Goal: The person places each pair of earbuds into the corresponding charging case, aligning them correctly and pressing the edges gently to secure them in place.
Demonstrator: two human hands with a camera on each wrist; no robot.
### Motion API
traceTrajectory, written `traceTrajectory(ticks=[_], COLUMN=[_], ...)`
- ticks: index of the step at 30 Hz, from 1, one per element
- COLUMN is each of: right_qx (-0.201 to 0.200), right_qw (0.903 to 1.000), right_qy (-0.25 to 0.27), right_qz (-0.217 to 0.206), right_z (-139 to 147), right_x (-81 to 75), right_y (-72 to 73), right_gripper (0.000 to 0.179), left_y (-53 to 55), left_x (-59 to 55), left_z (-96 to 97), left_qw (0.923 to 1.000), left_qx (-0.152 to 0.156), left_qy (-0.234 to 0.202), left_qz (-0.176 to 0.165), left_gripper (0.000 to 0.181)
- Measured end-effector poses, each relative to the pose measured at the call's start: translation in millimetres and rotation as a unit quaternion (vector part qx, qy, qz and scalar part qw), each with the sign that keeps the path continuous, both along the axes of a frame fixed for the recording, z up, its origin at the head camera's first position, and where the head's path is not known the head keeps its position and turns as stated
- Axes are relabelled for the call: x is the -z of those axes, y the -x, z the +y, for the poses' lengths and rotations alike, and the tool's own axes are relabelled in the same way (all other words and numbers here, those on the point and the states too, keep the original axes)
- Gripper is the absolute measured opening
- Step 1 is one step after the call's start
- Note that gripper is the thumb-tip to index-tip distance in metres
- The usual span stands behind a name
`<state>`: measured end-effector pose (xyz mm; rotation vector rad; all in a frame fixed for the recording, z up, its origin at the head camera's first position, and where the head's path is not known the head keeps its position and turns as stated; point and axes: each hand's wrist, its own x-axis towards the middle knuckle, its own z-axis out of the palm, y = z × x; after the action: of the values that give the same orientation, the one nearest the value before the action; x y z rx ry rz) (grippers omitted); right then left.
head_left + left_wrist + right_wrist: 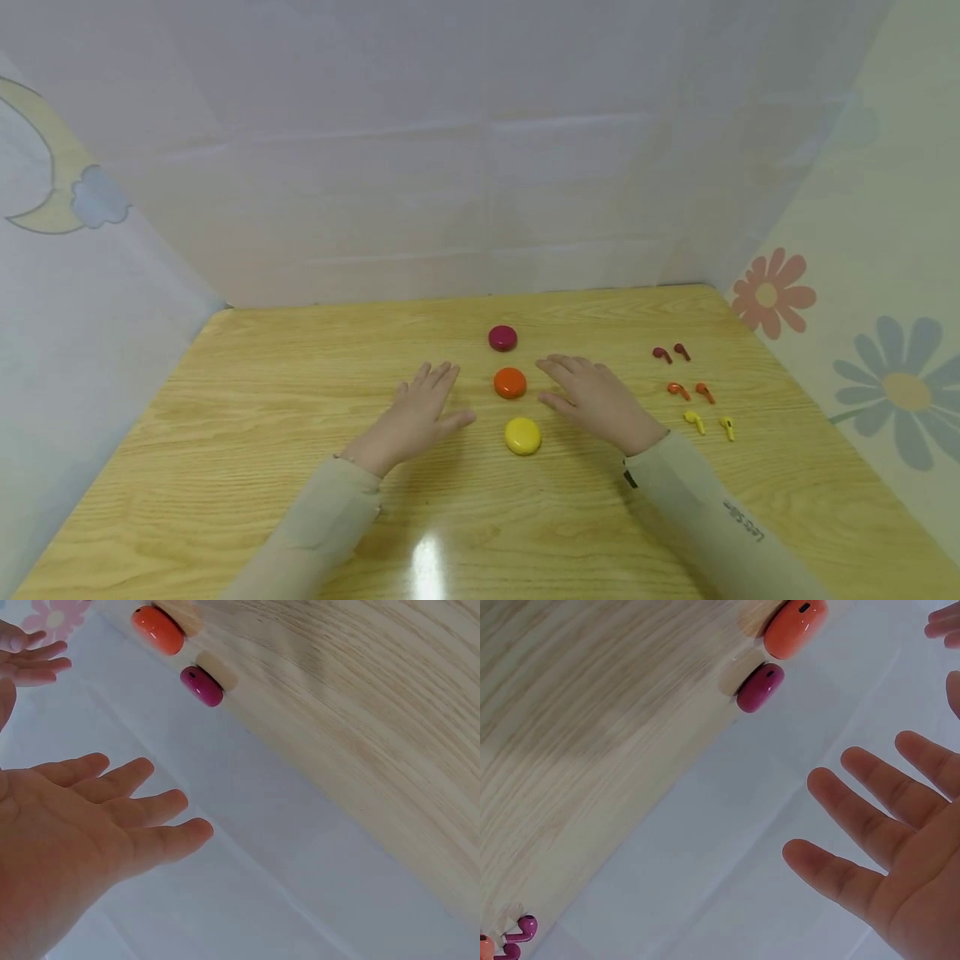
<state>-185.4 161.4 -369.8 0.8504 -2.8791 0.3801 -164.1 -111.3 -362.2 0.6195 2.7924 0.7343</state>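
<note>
Three round, glossy earbud cases form a column mid-table in the head view: a magenta case [502, 337] farthest, an orange case [510, 382] between, a yellow case [522, 436] nearest. My left hand [414, 419] hovers to their left with fingers straight and spread, holding nothing. To their right my right hand [600, 402] is held the same way, also without anything in it. Both wrist views show the palms and the orange case [157, 630] and magenta case [760, 688] apart from the fingers. Pairs of magenta earbuds [671, 353], orange earbuds [678, 390] and yellow earbuds [695, 422] lie at the right.
The wooden table [285, 367] has a pale cloth wall [375, 208] behind it. Side walls carry a printed moon [63, 175] on the left and flowers [767, 295] on the right. Light glares off the table near its front.
</note>
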Motion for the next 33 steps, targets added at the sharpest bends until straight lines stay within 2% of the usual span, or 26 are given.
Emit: traceTrajectory(ticks=[9, 16, 25, 29, 33], right_qx=[-0.007, -0.009, -0.032, -0.044, -0.057], right_qw=[1.0, 0.9999, 0.9979, 0.9967, 0.9954], right_qy=[-0.004, -0.006, -0.006, -0.01, -0.009], right_qz=[-0.004, -0.01, -0.055, -0.067, -0.077], right_z=[0, -3, -5, -6, -6], right_x=[-0.4, -3.3, -5.7, -3.9, -1.5], right_y=[-0.4, 0.8, -0.7, -2.3, -3.6], right_gripper=[0.05, 0.049, 0.048, 0.048, 0.048], left_y=[-0.6, 2.7, 6.0, 9.0, 10.1], left_x=[-2.4, -0.4, 0.4, 5.5, 10.6], left_z=[1.8, 4.9, 18.6, 26.3, 32.9], left_qw=[1.0, 0.9996, 0.997, 0.9929, 0.9897], left_qx=[0.0, 0.015, 0.064, 0.096, 0.117], left_qy=[0.007, 0.014, 0.028, 0.043, 0.058], left_qz=[-0.003, 0.018, 0.035, 0.055, 0.058], left_gripper=[0.074, 0.072, 0.062, 0.055, 0.053])
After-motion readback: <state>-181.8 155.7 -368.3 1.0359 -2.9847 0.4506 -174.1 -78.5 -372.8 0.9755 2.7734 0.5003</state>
